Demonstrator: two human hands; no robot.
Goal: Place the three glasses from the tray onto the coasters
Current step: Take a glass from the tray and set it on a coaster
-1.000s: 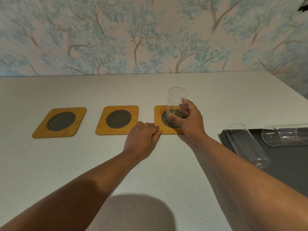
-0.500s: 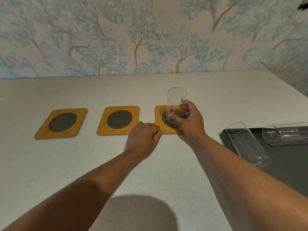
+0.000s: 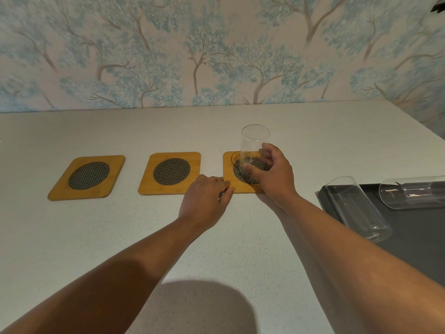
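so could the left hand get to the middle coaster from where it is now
Probably yes: the left hand rests at the right coaster's corner, right beside the middle coaster, which is bare, with only countertop between.

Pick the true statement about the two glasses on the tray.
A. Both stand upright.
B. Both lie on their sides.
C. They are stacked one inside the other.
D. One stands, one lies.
B: one glass and the other glass both lie on their sides on the tray, apart from each other.
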